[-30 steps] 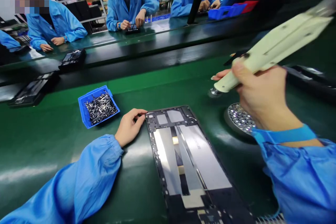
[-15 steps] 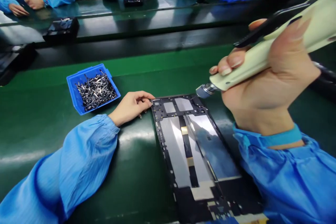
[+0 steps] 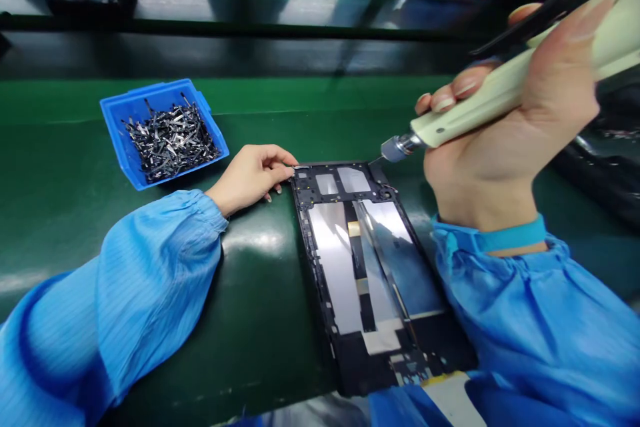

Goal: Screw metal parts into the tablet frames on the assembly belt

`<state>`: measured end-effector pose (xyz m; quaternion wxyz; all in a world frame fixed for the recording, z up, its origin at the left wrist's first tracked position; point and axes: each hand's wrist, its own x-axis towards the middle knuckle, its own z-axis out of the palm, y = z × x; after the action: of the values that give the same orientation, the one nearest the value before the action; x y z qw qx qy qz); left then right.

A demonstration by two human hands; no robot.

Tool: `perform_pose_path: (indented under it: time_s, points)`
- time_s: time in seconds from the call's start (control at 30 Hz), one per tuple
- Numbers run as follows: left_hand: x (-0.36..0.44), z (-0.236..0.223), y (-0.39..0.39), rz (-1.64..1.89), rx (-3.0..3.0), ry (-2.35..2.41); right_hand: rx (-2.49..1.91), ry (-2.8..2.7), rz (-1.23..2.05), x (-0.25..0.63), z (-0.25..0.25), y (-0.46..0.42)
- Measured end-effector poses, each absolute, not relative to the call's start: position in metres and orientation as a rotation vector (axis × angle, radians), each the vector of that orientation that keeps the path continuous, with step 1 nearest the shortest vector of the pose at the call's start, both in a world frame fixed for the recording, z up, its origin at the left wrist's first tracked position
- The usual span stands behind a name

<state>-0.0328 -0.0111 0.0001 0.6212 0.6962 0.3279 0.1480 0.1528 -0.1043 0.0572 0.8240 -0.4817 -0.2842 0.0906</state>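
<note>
Near the middle of the green counter (image 3: pixel 260 347), a black metal device frame (image 3: pixel 370 267) lies lengthwise, silver panels facing up, with the left hand (image 3: pixel 250 173) at its top-left corner. Its fingers (image 3: pixel 277 163) are loosely curled, tips at that corner; whether they pinch a small part there cannot be told. The right hand (image 3: pixel 485 147) is closed round a cream electric screwdriver (image 3: pixel 480 97), its bit (image 3: pixel 397 148) just above the frame's top edge, contact not visible. Toward the counter's far-left edge, a blue tray (image 3: pixel 150 88) remains heaped with small metal parts (image 3: pixel 170 140); no fitted part can be made out on the frame. Against the earlier view, the bit has dropped closer to the frame; the left hand remains at the corner.
</note>
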Motion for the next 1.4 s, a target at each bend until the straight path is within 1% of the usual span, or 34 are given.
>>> perform_pose_path:
  time_s: [0.17,0.43,0.6,0.8,1.17,1.4]
  points:
    - [-0.033,-0.004,-0.013,0.389,1.620,0.757,-1.097,-0.406,0.046,0.174,0.053,-0.098]
    - [-0.034,-0.003,-0.014,0.367,1.628,0.763,-1.243,-0.292,-0.165,0.213,0.030,-0.088]
    - [-0.035,-0.004,-0.014,0.397,1.644,0.755,-1.272,-0.260,-0.162,0.221,0.024,-0.090]
    - [-0.036,-0.006,-0.014,0.422,1.651,0.739,-1.228,-0.412,-0.117,0.220,0.017,-0.096]
    - [-0.039,-0.006,-0.011,0.439,1.664,0.730,-1.203,-0.417,-0.090,0.219,0.015,-0.098]
    - [-0.041,-0.007,-0.013,0.469,1.789,0.767,-1.224,-0.443,-0.063,0.215,0.013,-0.099]
